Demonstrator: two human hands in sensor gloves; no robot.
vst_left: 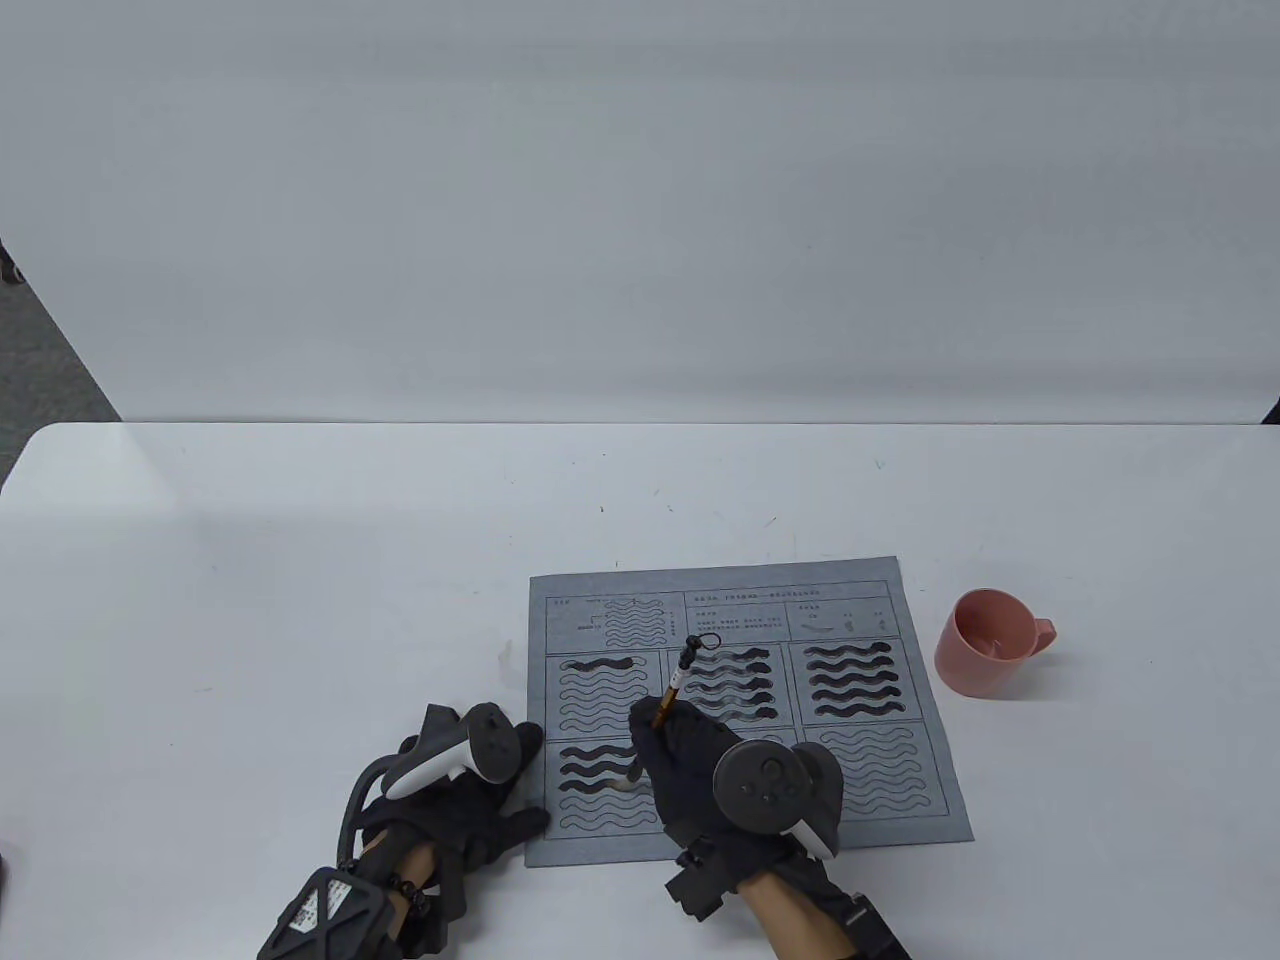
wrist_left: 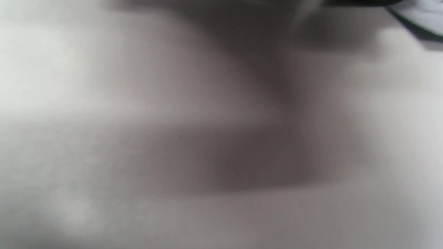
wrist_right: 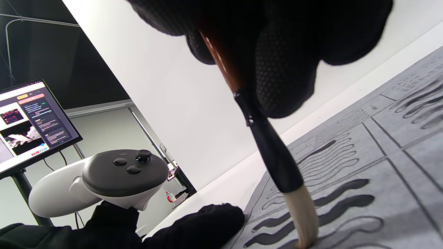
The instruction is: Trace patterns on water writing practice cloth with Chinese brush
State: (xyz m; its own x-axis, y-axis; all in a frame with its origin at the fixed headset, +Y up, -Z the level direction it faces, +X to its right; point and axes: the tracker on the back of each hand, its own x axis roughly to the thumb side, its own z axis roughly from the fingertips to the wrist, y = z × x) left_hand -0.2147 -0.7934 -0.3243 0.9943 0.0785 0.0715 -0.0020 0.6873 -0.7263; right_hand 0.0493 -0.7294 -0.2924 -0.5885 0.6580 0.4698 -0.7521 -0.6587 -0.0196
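A grey water writing cloth [vst_left: 745,715] lies on the white table, printed with panels of wavy lines; several lines are wetted dark. My right hand [vst_left: 700,760] grips a Chinese brush [vst_left: 672,690] by its brown handle, with the black loop end pointing away. In the right wrist view the pale bristle tip [wrist_right: 304,221] touches a wavy line on the cloth [wrist_right: 391,193] in the lower left panel. My left hand [vst_left: 470,800] rests on the table with fingers on the cloth's left edge; it also shows in the right wrist view [wrist_right: 193,228]. The left wrist view is blurred.
A pink cup [vst_left: 988,642] stands on the table to the right of the cloth. A white wall rises behind the table. A monitor on a stand [wrist_right: 31,117] shows at the left of the right wrist view.
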